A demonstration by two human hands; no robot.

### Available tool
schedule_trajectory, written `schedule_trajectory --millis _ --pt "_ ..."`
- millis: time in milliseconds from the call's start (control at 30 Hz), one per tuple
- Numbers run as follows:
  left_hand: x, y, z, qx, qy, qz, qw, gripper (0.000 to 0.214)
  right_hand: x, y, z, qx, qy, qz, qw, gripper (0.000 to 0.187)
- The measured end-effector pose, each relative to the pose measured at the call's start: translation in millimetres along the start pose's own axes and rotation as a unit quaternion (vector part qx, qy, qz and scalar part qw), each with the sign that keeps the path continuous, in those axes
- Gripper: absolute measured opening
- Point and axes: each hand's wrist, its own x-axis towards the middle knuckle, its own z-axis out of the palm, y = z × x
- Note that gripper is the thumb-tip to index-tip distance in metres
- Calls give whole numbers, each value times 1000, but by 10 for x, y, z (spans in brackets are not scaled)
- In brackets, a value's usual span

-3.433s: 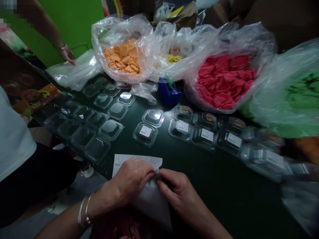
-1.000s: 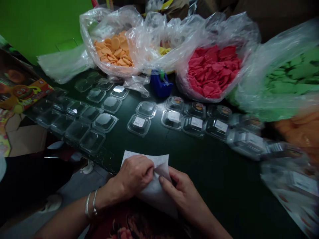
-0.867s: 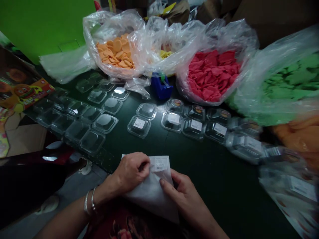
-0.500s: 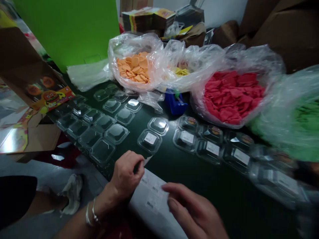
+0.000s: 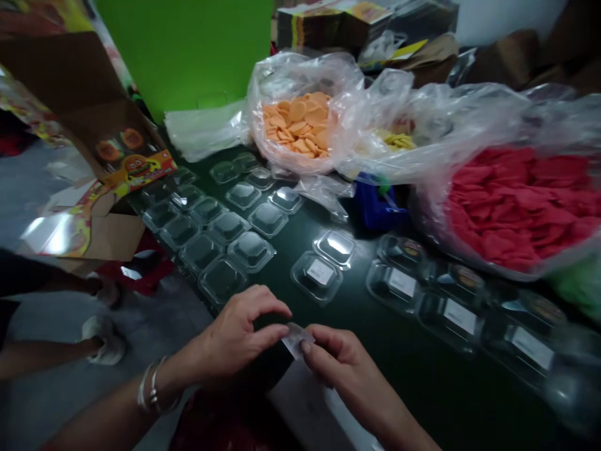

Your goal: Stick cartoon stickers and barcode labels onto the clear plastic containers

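A small whitish sticker label (image 5: pixel 297 341) is pinched between the thumb and fingers of my right hand (image 5: pixel 340 360). My left hand (image 5: pixel 244 335) is just left of it, thumb and forefinger spread apart, the thumb tip at the label's edge. Beneath my hands lies a white sheet of labels (image 5: pixel 312 407), partly covered by my right hand. Just beyond them, a clear plastic clamshell box (image 5: pixel 310 289) carries a white label on its lid. Behind that box sits another clear box (image 5: pixel 334 247) with a shiny top.
Rows of clear boxes (image 5: pixel 225 275) cover the dark green table's left part; labelled boxes (image 5: pixel 457 319) line the right. Behind stand plastic bags of orange (image 5: pixel 298 122), yellow (image 5: pixel 399 141) and red pieces (image 5: pixel 521 207), and a blue tape dispenser (image 5: pixel 375 203). At left is an open cardboard box (image 5: pixel 89 113).
The small label has passed from my left fingers to my right hand's pinch. My left fingers have spread apart. My view has turned left, so the table's contents appear further right.
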Motion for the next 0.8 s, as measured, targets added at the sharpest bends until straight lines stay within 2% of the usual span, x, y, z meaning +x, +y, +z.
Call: schedule_trajectory --millis 67,133,267,367,433,567,800 --pt "-36 -59 -94 -25 -13 -19 999 8 83 -63 76 -42 -31 -14 999 36" --pt "-111 -158 -282 -36 9 -50 998 13 170 -94 135 -98 -47 -30 994 33" --pt "-242 -363 -835 23 79 -114 990 14 336 -103 192 -251 -3 -93 963 32" --pt "-207 -429 -1114 96 42 -95 990 15 448 -139 245 -321 13 -146 936 30" --pt "-135 -432 -1172 134 13 -72 988 16 508 -178 294 -346 15 -165 923 27" --pt "-9 -433 -1136 180 -9 -61 982 17 576 -211 373 -383 4 -173 907 22" --pt "54 -529 -1087 180 -28 -55 982 22 577 -146 404 -406 -2 -175 897 17"
